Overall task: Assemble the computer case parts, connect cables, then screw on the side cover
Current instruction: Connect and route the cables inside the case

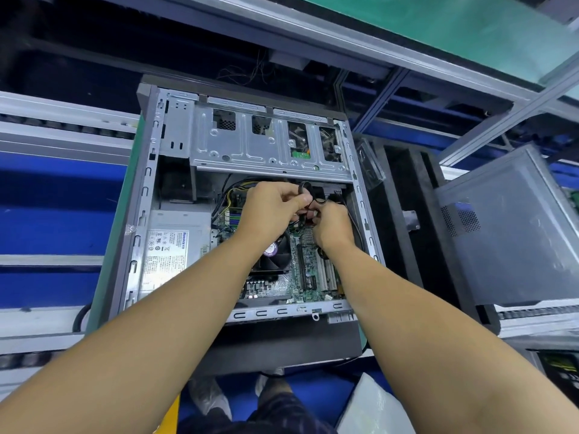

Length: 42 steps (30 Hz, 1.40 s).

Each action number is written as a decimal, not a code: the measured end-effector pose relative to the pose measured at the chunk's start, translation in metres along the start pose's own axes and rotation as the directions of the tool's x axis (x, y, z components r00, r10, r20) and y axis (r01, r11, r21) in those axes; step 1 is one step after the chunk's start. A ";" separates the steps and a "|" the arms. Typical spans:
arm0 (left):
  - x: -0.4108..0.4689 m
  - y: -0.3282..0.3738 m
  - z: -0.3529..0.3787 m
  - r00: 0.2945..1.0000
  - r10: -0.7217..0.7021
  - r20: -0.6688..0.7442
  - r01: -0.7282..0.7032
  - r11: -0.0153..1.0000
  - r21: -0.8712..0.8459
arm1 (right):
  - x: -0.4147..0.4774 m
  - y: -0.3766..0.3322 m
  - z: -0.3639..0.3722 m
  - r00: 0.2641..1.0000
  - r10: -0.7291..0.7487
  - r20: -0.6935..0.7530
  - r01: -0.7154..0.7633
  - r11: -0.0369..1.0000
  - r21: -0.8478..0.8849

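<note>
Ideally, with the left hand point(275, 205) and right hand point(332, 225) each keeping a clenched grip on the black cable point(305, 187) at the motherboard's point(308, 286) twelve o'clock end inside the open computer case point(147, 183), its plug wanted squaring up before any push.

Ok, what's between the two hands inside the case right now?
A looped black cable runs between the left hand and the right hand. Both pinch it above the motherboard. The head view shows this.
</note>
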<state>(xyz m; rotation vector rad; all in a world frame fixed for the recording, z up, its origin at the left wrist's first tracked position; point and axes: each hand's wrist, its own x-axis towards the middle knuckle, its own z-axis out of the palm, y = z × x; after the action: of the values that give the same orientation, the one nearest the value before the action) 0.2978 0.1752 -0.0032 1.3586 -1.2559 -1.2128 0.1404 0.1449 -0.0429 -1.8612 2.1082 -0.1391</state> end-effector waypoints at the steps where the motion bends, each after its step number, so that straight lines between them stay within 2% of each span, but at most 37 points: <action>1: 0.000 0.000 0.000 1.000 0.006 0.001 -0.006 1.000 0.003 | 0.000 0.001 0.000 1.000 0.001 0.000 -0.001 1.000 0.007; 6: 0.002 -0.001 0.000 0.999 -0.033 0.014 0.033 0.999 0.005 | 0.003 0.002 0.002 1.000 0.018 0.000 -0.018 0.999 0.033; 9: 0.003 -0.001 0.000 1.000 -0.024 0.002 0.024 0.998 0.062 | 0.004 0.003 0.003 1.000 -0.015 0.006 0.015 1.000 -0.023; 15: 0.000 -0.001 -0.001 0.995 -0.018 0.097 0.011 0.997 0.076 | 0.001 0.001 0.002 1.000 -0.018 0.021 0.020 0.995 -0.100; 21: 0.002 -0.001 0.000 0.997 -0.069 0.041 0.068 0.997 0.035 | 0.002 0.000 -0.001 0.998 -0.006 0.068 0.012 0.995 -0.098; 24: 0.001 -0.001 0.000 0.998 -0.063 0.022 0.062 0.997 0.038 | 0.000 -0.001 -0.002 0.997 -0.054 0.054 0.059 0.993 -0.103; 28: 0.002 0.000 0.000 0.999 -0.041 -0.036 0.042 0.998 0.038 | -0.007 0.003 -0.001 0.993 -0.103 0.061 0.107 0.993 -0.060; 31: 0.003 -0.001 0.000 0.996 0.022 -0.088 -0.011 0.992 0.128 | -0.011 0.005 -0.004 0.994 -0.111 -0.001 0.111 0.993 -0.031; 34: 0.003 0.001 0.000 0.987 0.103 -0.121 -0.075 0.974 0.215 | -0.012 0.001 -0.009 0.994 -0.073 0.078 0.082 0.990 -0.119; 38: 0.002 0.004 -0.001 0.972 0.177 -0.156 -0.137 0.962 0.237 | -0.011 -0.001 -0.009 0.996 -0.057 0.075 0.076 0.955 -0.285; 40: 0.002 0.005 -0.001 0.969 0.191 -0.158 -0.151 0.960 0.236 | -0.011 -0.002 -0.009 0.997 -0.072 0.032 0.079 0.948 -0.309; 42: 0.002 0.005 -0.001 0.968 0.196 -0.156 -0.156 0.960 0.234 | -0.010 -0.003 -0.007 0.994 -0.096 0.061 0.110 0.943 -0.313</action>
<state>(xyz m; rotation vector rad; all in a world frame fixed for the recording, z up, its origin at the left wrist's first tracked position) 0.2986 0.1724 0.0016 1.4441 -1.3809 -0.8284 0.1420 0.1533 -0.0338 -2.1322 2.1010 0.2302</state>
